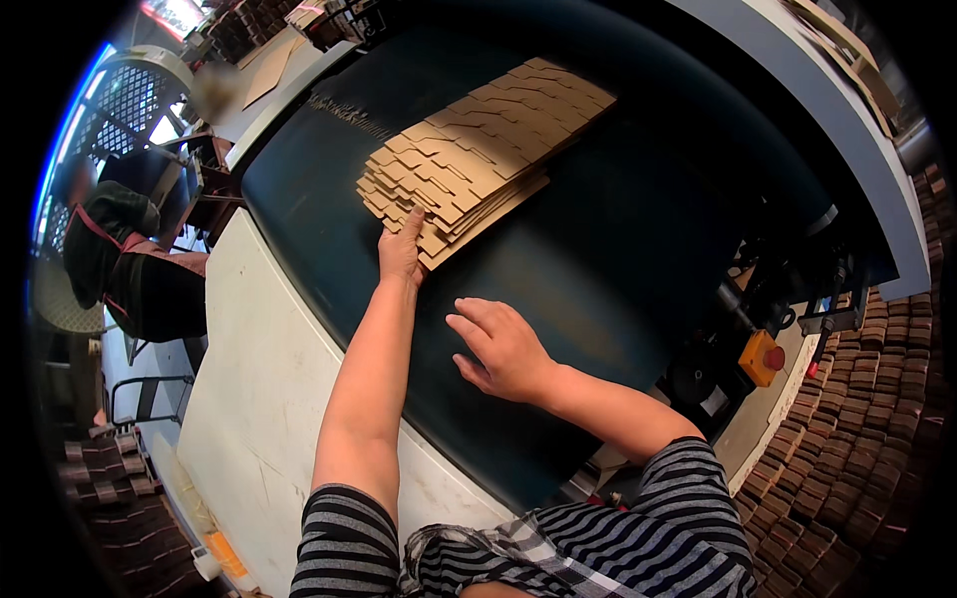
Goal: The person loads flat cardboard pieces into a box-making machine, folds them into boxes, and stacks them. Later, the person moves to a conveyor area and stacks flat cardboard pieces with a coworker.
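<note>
The pile (478, 149) of thin brown card sheets lies on the dark belt (638, 224), in the upper middle of the frame; its sheets overlap like steps, with notched edges, and the end toward the upper right is partly in shadow. The left grip (401, 249) is closed on the near lower corner of the pile, with the thumb on top; the other fingers are mostly hidden, so I cannot tell well how far they reach beneath. The right grip (490, 344) is open and empty, with the fingers apart, over the belt near the centre of the frame.

As I judge it, the sheets are already gathered in one group, and one corner is taken in hand; what is left is that the layers are not yet even, the pile is not yet off the belt, and the right grip does not yet touch it.
</note>
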